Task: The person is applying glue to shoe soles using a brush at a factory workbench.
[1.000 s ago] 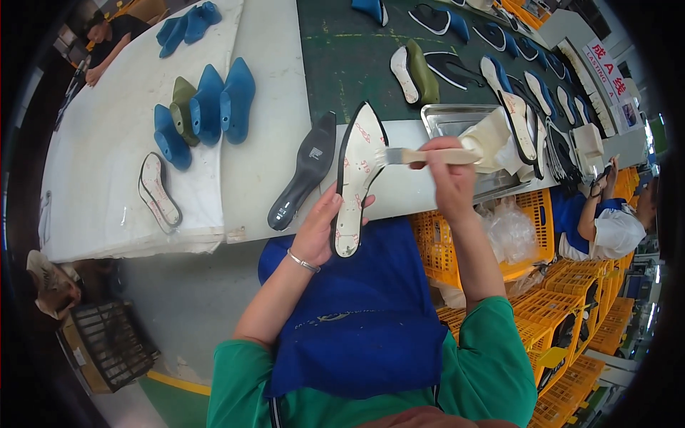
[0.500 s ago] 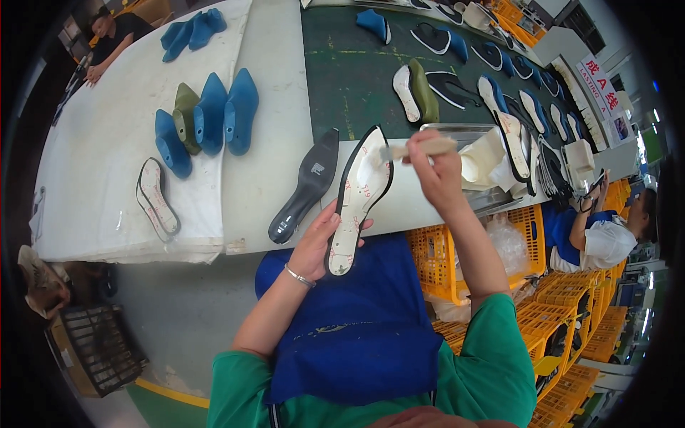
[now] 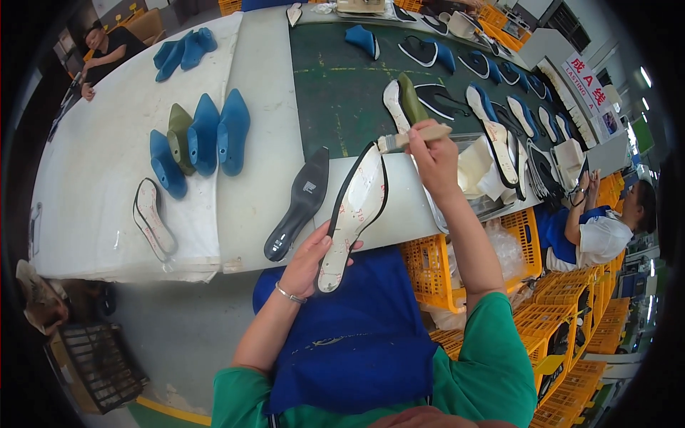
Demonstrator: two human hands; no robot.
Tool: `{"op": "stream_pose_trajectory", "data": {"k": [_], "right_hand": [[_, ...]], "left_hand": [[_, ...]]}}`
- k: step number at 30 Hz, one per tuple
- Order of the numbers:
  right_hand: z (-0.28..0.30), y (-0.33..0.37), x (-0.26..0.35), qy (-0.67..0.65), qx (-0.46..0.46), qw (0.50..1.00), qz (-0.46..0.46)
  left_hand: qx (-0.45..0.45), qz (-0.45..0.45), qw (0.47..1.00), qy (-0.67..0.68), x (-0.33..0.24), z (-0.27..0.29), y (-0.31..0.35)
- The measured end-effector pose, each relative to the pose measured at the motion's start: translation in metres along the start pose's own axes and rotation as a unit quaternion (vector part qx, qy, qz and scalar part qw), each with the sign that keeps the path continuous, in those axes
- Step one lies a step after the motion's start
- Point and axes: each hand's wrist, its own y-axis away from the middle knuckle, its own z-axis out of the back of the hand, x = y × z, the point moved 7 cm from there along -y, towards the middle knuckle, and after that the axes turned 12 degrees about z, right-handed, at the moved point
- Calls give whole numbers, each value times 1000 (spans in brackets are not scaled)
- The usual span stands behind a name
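Note:
My left hand (image 3: 307, 265) is closed round the heel end of a white insole (image 3: 362, 192) edged with a black strap. The insole's pointed toe is turned up and away from me, its white, red-marked face showing. In my right hand (image 3: 435, 165) is a flat brush (image 3: 431, 133) with a pale wooden handle, its bristles at the toe tip. Just left of the insole lies a black shoe sole (image 3: 300, 203) on the table. Beyond my right hand, an olive shoe last (image 3: 412, 100) with a white insole rests on the green mat.
Blue shoe lasts (image 3: 233, 135) and a loose insole (image 3: 153, 221) occupy the white cloth at left. A metal tray (image 3: 492, 212) with cream material sits at right, above a yellow crate (image 3: 426, 267). Several lasts and strapped pieces line the green mat (image 3: 335, 93). One co-worker (image 3: 603, 232) is at right.
The brush has moved from the insole's white face to its toe tip. The insole is still in my left hand. The whole view has shifted slightly.

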Motion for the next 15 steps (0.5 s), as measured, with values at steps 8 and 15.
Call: {"op": "stream_pose_trajectory", "data": {"k": [8,15], "right_hand": [[-10,20,35,-113,93,988,-40],[14,-9,-12,-104,-3,988,-110]], "left_hand": [[2,4,999,-44,-2,-2,3],[16,19,997,-74,-5,-7,11]]}}
